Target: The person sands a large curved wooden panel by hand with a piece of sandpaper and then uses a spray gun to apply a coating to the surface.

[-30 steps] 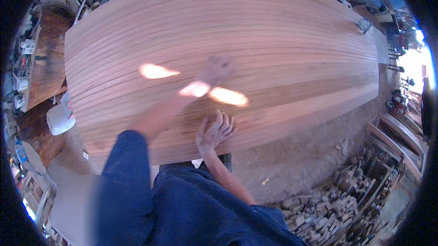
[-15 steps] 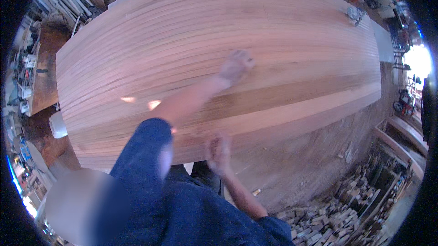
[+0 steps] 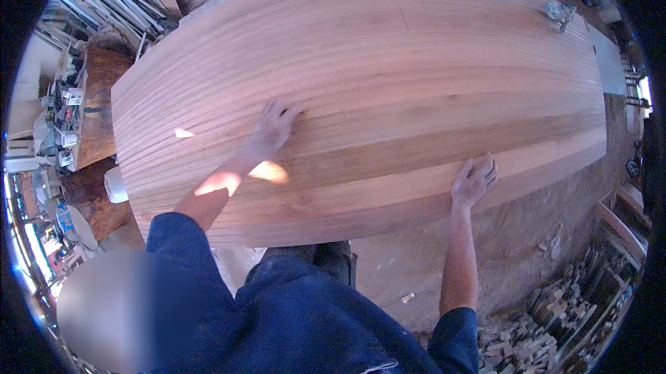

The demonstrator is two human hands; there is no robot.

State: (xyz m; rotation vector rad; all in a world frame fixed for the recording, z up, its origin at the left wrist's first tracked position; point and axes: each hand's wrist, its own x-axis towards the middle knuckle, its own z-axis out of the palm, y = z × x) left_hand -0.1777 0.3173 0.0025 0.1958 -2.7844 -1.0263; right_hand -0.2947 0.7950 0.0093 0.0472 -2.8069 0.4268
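A large panel of reddish wood strips (image 3: 381,55) stretches across the view in front of me, with small patches of sunlight on it. My left hand (image 3: 274,128) lies on its surface left of the middle, fingers bent and a little apart. My right hand (image 3: 473,181) rests farther right on a pale strip by the near edge, fingers apart and slightly curled. I see nothing held in either hand. A small grey object (image 3: 558,15), too unclear to name, sits at the far right corner of the panel.
Long boards and rods (image 3: 118,0) lean at the upper left, by a cluttered wooden bench (image 3: 97,135). A white container (image 3: 116,185) is beside the panel's left end. Wood offcuts (image 3: 513,339) are piled at the lower right, below a curved wooden frame (image 3: 616,232).
My left hand has moved back leftward after sweeping right across the panel. My right hand has moved well to the right along the near edge. The view has shifted slightly.
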